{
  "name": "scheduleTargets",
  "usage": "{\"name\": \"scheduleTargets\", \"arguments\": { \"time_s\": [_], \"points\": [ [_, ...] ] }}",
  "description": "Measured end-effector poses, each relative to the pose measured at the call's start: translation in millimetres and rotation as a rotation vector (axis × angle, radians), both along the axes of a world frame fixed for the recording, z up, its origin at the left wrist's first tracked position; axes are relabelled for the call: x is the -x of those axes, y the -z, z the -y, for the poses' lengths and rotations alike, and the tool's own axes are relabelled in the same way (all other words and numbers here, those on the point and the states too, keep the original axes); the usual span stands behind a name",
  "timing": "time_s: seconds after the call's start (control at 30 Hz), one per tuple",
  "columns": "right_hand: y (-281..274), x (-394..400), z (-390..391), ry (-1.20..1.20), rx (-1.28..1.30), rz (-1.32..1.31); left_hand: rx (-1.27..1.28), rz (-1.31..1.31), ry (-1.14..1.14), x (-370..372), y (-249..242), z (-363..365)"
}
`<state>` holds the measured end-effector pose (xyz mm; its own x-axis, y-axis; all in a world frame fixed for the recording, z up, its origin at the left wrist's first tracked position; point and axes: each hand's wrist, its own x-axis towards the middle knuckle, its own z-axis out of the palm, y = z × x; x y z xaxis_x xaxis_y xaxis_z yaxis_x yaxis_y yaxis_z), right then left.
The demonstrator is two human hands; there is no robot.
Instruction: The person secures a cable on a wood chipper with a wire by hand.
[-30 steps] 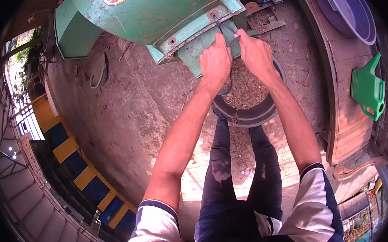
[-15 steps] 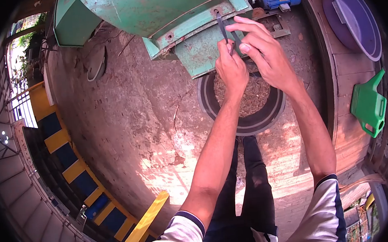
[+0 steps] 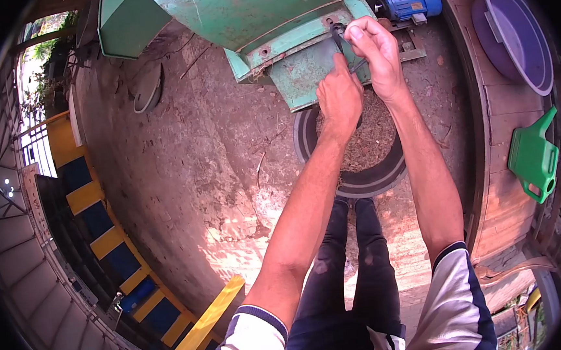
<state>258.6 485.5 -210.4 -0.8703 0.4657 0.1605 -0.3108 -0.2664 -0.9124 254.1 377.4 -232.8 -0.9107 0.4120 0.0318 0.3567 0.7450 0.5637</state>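
My left hand point(image 3: 341, 99) is closed round a slim dark metal hand tool point(image 3: 338, 39) that looks like a wrench, its index finger stretched along the shaft. The tool's upper end is at the bolt hole in the flange of the green machine point(image 3: 269, 13). Beside that end, my right hand point(image 3: 379, 54) is closed, thumb and index finger pinched together; what they hold, if anything, is hidden. Under the machine's green chute point(image 3: 297, 86) stands a round black tub point(image 3: 304, 137) with chopped brown material point(image 3: 369, 139) in it, partly covered by my hands and forearms.
A blue motor point(image 3: 409, 0) sits right of the machine. Along the right ledge are a purple basin point(image 3: 489, 37) and a green watering can point(image 3: 533, 154). A yellow bar point(image 3: 203, 327) stands at lower left, near a yellow-and-blue edge point(image 3: 113, 242). A shallow dish point(image 3: 148, 96) lies on the floor.
My right hand has gone from spread fingers to a pinch close to the tool's upper end. My left hand has shifted slightly along with the tool. The view has moved a little.
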Motion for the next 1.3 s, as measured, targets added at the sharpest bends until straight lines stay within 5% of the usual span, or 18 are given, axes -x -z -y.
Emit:
{"name": "scheduleTargets", "arguments": {
  "time_s": [0.33, 0.8, 1.1, 1.3],
  "points": [
    [26, 5, 3, 0.077, 0.234, -0.049, -0.051, 0.046, -0.058, -3, 8, 0],
    [24, -7, 24, 0.076, -0.068, 0.018, -0.076, 0.008, 0.024, -1, 9, 12],
    [42, 0, 18, 0.135, 0.440, -0.088, 0.052, 0.046, -0.033, -1, 2, 2],
    [42, -4, 16, 0.111, 0.449, -0.094, 0.192, 0.065, -0.012, 2, -2, -8]
  ]
}}
